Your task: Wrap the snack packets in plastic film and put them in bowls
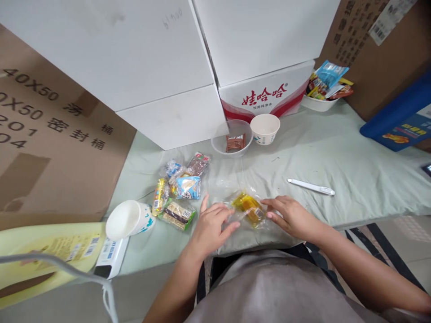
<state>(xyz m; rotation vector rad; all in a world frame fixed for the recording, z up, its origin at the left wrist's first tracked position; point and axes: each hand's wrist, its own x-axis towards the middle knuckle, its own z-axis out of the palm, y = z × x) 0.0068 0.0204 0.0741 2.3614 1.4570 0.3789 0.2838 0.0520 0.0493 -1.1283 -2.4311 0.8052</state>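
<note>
A clear plastic bag with yellow-wrapped packets in it lies on the pale green cloth near the front edge. My left hand is at the bag's left side, its fingers spread. On the other side, my right hand has its fingertips at the bag's right edge, thumb and forefinger apart. Left of my left hand is a loose group of wrapped snacks: a blue-and-white packet, a green-edged packet of bars, a yellow packet and a brown packet.
A clear bowl with a brown packet stands beside a white paper cup. Another paper cup lies tipped at left. A white box cutter lies at right. A snack-filled white bowl and boxes line the back.
</note>
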